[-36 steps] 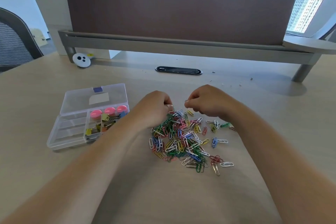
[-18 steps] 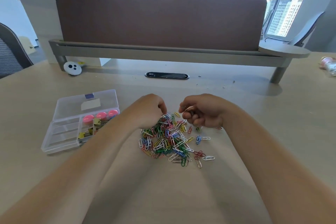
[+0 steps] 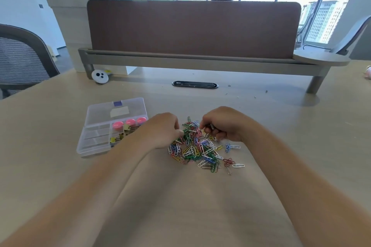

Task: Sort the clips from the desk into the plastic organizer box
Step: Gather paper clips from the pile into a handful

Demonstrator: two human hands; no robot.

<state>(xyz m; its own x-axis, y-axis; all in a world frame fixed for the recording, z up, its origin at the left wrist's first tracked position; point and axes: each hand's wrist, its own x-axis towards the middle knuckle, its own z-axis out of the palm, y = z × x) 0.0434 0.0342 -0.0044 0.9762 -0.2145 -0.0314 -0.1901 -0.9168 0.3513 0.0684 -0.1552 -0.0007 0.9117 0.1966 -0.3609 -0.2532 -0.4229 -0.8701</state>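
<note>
Fingers point(image 3: 212, 131) of the right hand point(image 3: 224, 126) were curled tight at the far edge of the pile of clips point(image 3: 198, 150), apparently closed on a few gathered clips, with a metallic glint showing between them. The left hand point(image 3: 162, 130) sat at the pile's far-left edge, fingertips drawn together on the heap. Couldn't tell whether they'd pinched anything. Nearly all clips lay loose on the tabletop point(image 3: 46, 136), with a few strays on the pile's right and near sides. The organizer box point(image 3: 90, 140) sat open to the left of the pile. Its compartments nearest the pile held pink-capped items point(image 3: 130, 122) and binder clips point(image 3: 116, 139), and those farthest from the pile looked bare. Risks as I judged them: the clips looked interlocked, so a lift could drag a chain out and shed it on the way from pile to box. A full fist could spill on release or land colours in the wrong compartment. The left forearm lay just beside the light box, and a nudge could shift it.
</note>
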